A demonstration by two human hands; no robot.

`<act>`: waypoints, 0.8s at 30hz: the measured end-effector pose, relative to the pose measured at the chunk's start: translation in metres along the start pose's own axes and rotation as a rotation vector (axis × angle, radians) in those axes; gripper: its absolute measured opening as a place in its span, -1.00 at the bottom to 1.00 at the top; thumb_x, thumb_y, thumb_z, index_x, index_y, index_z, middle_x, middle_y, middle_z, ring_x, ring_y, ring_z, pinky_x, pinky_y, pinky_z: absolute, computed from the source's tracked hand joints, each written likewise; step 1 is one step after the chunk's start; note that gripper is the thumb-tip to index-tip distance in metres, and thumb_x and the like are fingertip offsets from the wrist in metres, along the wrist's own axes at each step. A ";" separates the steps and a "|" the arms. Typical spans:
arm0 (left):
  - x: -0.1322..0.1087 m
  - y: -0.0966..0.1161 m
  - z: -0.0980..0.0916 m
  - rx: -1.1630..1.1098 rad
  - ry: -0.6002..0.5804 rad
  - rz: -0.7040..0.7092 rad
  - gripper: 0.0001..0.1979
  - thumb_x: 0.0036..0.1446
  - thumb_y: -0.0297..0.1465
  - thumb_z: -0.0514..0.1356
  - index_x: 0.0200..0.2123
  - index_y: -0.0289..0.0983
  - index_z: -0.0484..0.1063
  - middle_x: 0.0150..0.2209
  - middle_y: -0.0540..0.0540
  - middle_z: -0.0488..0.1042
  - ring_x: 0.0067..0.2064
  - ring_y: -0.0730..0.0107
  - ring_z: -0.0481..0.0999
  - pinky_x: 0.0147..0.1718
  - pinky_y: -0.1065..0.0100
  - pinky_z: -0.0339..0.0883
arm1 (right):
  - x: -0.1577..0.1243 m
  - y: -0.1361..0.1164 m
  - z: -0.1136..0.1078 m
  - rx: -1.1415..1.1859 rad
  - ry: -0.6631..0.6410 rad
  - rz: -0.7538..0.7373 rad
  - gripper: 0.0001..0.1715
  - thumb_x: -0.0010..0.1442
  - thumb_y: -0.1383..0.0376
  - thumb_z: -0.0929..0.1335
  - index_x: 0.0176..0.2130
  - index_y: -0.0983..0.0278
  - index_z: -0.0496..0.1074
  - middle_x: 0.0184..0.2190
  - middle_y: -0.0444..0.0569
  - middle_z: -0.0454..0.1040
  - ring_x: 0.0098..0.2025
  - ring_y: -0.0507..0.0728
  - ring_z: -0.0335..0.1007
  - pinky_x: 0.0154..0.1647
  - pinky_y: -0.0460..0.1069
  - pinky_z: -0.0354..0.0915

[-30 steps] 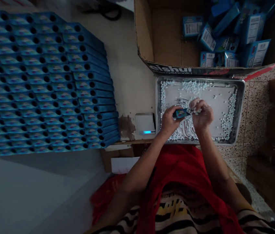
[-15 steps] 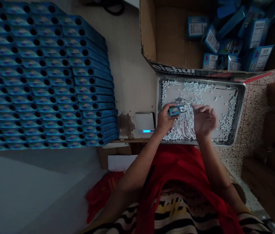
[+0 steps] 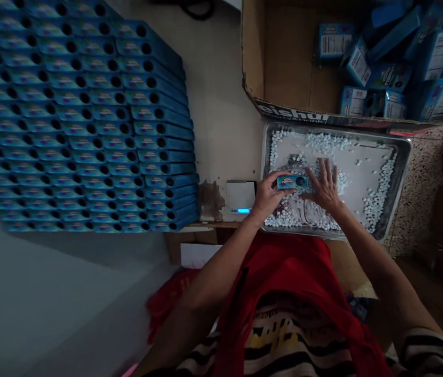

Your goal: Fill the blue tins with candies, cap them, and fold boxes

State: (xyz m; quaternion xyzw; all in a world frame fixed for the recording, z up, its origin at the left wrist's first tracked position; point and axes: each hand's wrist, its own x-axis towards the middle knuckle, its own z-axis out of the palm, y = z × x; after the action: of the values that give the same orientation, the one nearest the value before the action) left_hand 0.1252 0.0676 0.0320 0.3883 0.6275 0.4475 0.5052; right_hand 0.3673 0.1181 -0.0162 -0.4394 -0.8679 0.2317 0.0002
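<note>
Here, the metal tray [image 3: 368,175] sits at the table's [image 3: 221,104] right edge. It holds small white pellets [image 3: 307,141], thick along its far, right and near rims and thin over the bare middle. Beyond the tray's far rim an open cardboard box [image 3: 284,57] holds loose blue cartons [image 3: 436,52] heaped toward its right side, some showing white printed labels. Over the left half of the table lie overlapping rows of flat blue boxes [image 3: 88,120], each with a round dark hole near one end. A small scale [image 3: 240,196] with a lit blue display stands at the table's near edge, just beside the tray's left rim.

The left hand [image 3: 268,196] is above the tray's near-left part, its fingers closed on the left end of a small blue box [image 3: 292,181] held level just over the pellets, with its round hole at the right end. The right hand [image 3: 325,188] lies flat just right of that box, palm down. Its fingers [image 3: 327,170] are spread apart, resting on the pellets and gripping nothing.
</note>
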 end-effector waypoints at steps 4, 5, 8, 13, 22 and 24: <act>-0.001 -0.007 -0.005 -0.069 0.025 -0.049 -0.57 0.05 -0.32 0.49 0.01 -0.18 0.55 0.02 -0.12 0.67 0.04 0.16 0.68 0.12 0.09 0.54 | 0.031 -0.001 0.007 0.068 -0.131 -0.063 -0.36 0.43 -0.08 0.32 0.27 0.24 0.48 0.43 0.34 0.30 0.46 0.59 0.15 0.40 0.48 0.13; -0.002 -0.007 -0.008 -0.074 0.026 -0.054 -0.56 0.05 -0.33 0.50 0.01 -0.18 0.55 0.03 -0.12 0.67 0.04 0.16 0.68 0.13 0.08 0.54 | 0.032 -0.004 0.007 0.085 -0.162 -0.049 -0.46 0.46 -0.02 0.30 0.19 0.26 0.53 0.34 0.36 0.41 0.37 0.53 0.28 0.33 0.40 0.25; -0.003 -0.004 -0.017 -0.081 0.021 -0.045 -0.55 0.05 -0.33 0.50 0.02 -0.17 0.54 0.07 -0.13 0.66 0.08 0.17 0.67 0.20 0.04 0.50 | 0.027 -0.015 0.000 0.157 -0.189 0.153 -0.63 0.47 0.13 0.28 0.03 0.29 0.55 0.06 0.32 0.58 0.07 0.36 0.52 0.04 0.18 0.40; -0.010 0.001 -0.022 -0.036 0.028 -0.021 -0.57 0.04 -0.38 0.49 0.01 -0.17 0.58 0.05 -0.12 0.66 0.10 0.16 0.66 0.19 0.06 0.50 | 0.008 -0.035 -0.035 0.886 -0.157 0.603 -0.58 0.34 -0.06 0.36 -0.27 0.23 0.49 -0.39 0.01 0.54 -0.36 0.14 0.45 -0.31 -0.01 0.33; -0.018 0.010 -0.005 0.298 0.025 0.095 -0.59 -0.02 -0.60 0.42 -0.07 -0.18 0.63 -0.07 -0.08 0.66 0.02 0.13 0.64 0.08 0.15 0.50 | 0.013 -0.089 -0.110 0.554 -0.100 0.256 -0.84 0.27 0.35 0.37 -0.16 0.23 0.56 -0.18 0.04 0.60 -0.18 0.18 0.50 -0.10 0.04 0.40; -0.022 0.012 -0.001 0.325 -0.013 0.088 -0.60 0.00 -0.59 0.41 -0.07 -0.18 0.62 -0.05 -0.09 0.65 0.04 0.13 0.63 0.09 0.16 0.49 | 0.019 -0.102 -0.121 0.271 -0.195 0.196 -0.70 0.30 0.47 0.30 -0.09 0.26 0.57 -0.09 0.12 0.59 -0.11 0.21 0.52 -0.05 0.04 0.37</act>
State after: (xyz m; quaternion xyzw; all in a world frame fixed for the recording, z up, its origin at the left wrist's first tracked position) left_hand 0.1291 0.0505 0.0501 0.4947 0.6707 0.3592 0.4200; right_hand 0.3023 0.1297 0.1287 -0.4933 -0.7777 0.3869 -0.0470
